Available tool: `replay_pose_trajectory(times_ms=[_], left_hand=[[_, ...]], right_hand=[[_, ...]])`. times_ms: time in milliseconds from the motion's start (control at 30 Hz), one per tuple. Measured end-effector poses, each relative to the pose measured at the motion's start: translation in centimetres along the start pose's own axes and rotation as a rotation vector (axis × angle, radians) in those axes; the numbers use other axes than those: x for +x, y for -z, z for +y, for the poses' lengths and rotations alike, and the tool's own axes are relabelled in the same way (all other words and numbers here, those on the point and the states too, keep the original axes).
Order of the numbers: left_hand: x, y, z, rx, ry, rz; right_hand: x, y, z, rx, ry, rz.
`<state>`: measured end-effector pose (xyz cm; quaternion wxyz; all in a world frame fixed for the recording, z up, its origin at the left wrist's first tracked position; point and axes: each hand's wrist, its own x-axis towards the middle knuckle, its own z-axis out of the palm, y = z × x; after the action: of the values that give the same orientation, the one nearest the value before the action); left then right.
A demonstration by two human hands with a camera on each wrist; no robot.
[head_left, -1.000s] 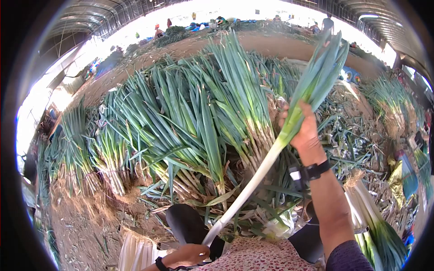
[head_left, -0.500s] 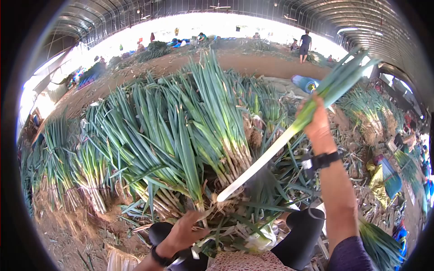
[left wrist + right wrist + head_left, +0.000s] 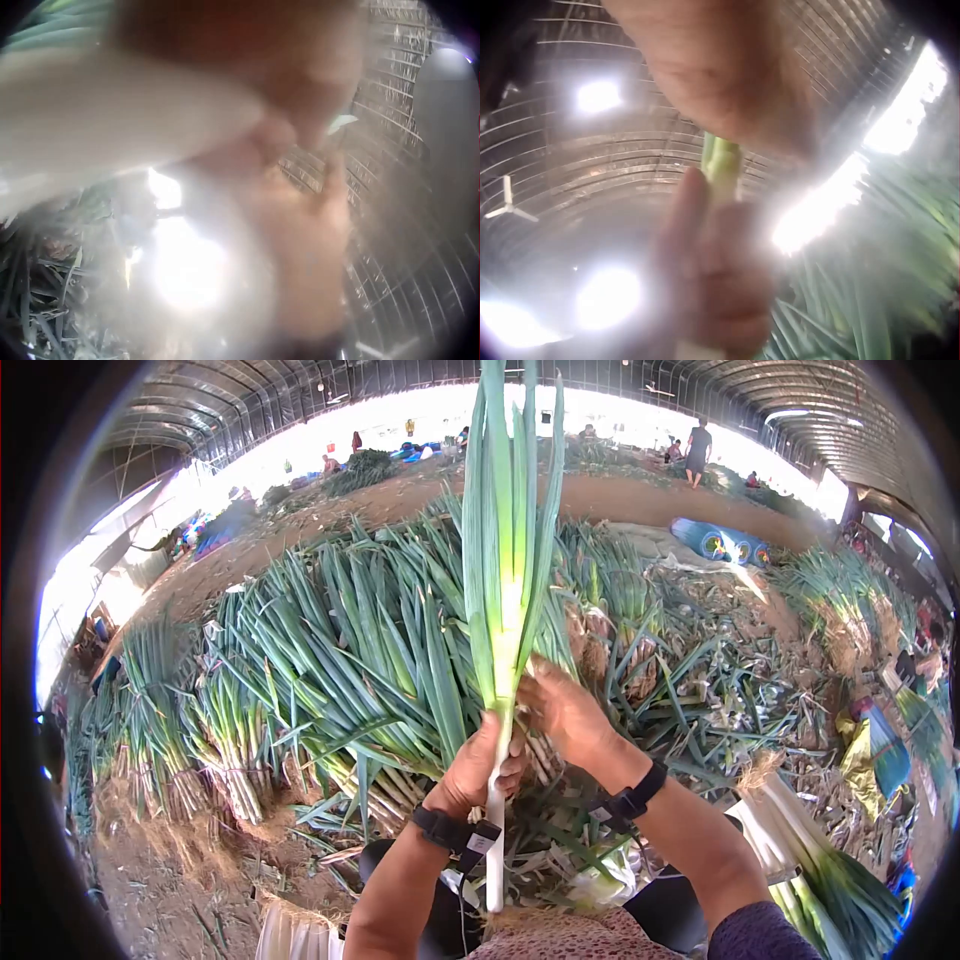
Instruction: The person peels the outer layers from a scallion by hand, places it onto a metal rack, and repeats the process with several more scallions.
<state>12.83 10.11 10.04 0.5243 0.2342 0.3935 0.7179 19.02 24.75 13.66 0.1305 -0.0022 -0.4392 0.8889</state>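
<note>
A long green onion [image 3: 500,735] stands upright before me in the head view, its white end low near my lap and its green leaves fanning up. My left hand [image 3: 478,765] grips the white stalk, thumb along the near side. Just above and to the right is my right hand [image 3: 570,710], fingertips right at the stalk where white turns green. In the left wrist view the right hand [image 3: 307,247] shows a gap between thumb and fingers. The right wrist view shows the left hand [image 3: 724,285] wrapped around the stalk, blurred.
Bundles of unpeeled green onions [image 3: 340,650] with roots lie ahead and to the left. Cleaned white-stalked ones [image 3: 800,830] rest at my right, more [image 3: 295,930] at lower left. Leaf scraps [image 3: 720,700] litter the ground at right. Blue rolls [image 3: 720,540] and a standing person [image 3: 697,452] are farther back.
The green onion has swung from a rightward slant to upright in front of me. My left hand has come up and taken hold of the stalk; my right hand has moved down and left from the leaves.
</note>
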Motion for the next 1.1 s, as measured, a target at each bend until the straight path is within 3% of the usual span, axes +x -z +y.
replay_pose_trajectory(times_ms=[67,133,267,367,400,433,500,533,567,600,667,733,800,933,1033,1100], left_hand=[[-0.6,0.2,0.3,0.002,0.075,0.003],[-0.7,0.7,-1.1,0.088,0.118,0.055],[-1.6,1.1,-4.7,0.154,0.048,0.138],[-3.9,1.9,-6.8,0.445,0.148,-0.037],[-4.7,3.0,-8.5,0.526,0.190,-0.108],[-5.3,5.3,-11.4,0.262,0.377,-0.117],[-8.0,5.8,-12.0,0.146,0.431,-0.220],[-8.7,5.2,-12.6,0.283,0.377,-0.060],[-8.9,5.4,-12.1,0.292,0.460,-0.028],[-8.9,6.2,-11.5,0.303,0.540,0.003],[-8.4,7.6,-12.1,0.321,0.308,0.112],[-7.2,5.5,-10.7,0.337,0.196,0.118],[-6.0,5.0,-11.2,0.287,0.183,0.167],[-5.6,11.6,-12.7,-0.013,0.159,0.411],[-5.5,13.1,-13.0,0.103,0.125,0.583],[-4.7,14.1,-14.0,0.186,0.166,0.549]], right_hand=[[0.3,0.7,0.8,0.133,-0.176,-0.259],[0.9,0.8,2.1,0.230,-0.140,-0.202],[0.5,1.7,2.5,0.295,-0.027,-0.019],[-0.6,4.1,1.1,0.322,0.094,0.151],[-1.4,5.2,-0.8,0.246,0.155,0.234],[-1.7,6.2,-2.9,0.163,0.283,0.383],[-2.5,11.1,-7.6,0.116,0.435,0.539],[-4.1,13.4,-10.2,0.140,0.475,0.541],[-5.6,15.3,-12.5,0.129,0.567,0.611],[-7.4,17.6,-14.4,0.113,0.632,0.687],[-12.0,20.5,-17.4,0.179,0.751,0.752],[-16.8,22.7,-19.3,0.172,0.811,0.808],[-22.2,25.2,-21.7,0.160,0.936,0.919],[-37.2,31.3,-26.2,-0.006,1.152,1.191],[-47.8,31.9,-26.6,0.050,1.223,1.390],[-51.8,31.2,-25.0,0.112,1.222,1.500]])
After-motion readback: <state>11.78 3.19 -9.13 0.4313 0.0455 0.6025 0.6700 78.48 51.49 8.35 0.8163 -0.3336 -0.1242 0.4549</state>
